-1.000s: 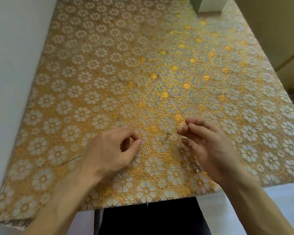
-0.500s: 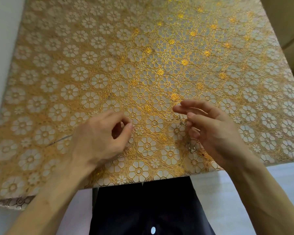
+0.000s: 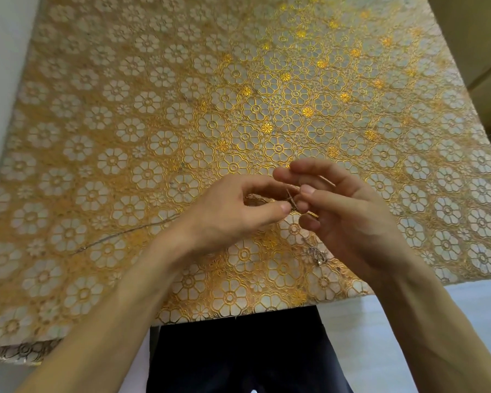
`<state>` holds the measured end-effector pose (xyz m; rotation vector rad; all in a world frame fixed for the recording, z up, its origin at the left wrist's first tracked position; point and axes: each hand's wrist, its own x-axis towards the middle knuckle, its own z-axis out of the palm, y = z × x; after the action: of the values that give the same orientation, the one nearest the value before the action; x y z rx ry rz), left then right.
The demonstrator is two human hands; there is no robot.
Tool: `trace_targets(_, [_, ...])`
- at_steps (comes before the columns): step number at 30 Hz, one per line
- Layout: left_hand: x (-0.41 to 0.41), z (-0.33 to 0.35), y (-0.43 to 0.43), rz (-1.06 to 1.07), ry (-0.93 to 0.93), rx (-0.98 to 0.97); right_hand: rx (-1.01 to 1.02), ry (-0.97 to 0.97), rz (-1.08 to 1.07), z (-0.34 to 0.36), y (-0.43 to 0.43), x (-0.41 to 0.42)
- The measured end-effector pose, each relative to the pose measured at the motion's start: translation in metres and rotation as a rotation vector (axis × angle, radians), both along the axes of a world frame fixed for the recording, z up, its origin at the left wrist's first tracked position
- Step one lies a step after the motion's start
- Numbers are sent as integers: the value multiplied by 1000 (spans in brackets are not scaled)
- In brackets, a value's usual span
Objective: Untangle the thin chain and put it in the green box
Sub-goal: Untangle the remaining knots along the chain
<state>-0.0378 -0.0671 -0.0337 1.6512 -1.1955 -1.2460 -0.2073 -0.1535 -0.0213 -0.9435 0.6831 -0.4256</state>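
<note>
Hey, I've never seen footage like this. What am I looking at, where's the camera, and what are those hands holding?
There is no machine here: these are a person's two bare hands, filmed by one wide-angle camera worn on their head, looking forward and down. The left hand and the right hand meet above a spread-out gold flower-patterned tablecloth. Between their fingertips they pinch a thin silvery metal chain; its tangled bunch shows lower down, beside the right palm. The dark clothing at the bottom edge is the person's own. The green box meant for the chain is not in this view.
</note>
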Motion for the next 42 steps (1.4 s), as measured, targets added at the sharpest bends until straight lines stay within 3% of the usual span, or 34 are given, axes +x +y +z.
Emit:
trace_targets(5, [4,-2,5,116,89,-52,10,-12,-3,1,0,-1])
trace_targets(15, [10,0,11,99,182,-116,127,-3,-128,0,-1,5])
trace_targets(42, [-2,2,9,202,99,-116,127,-143,26,-4,3,4])
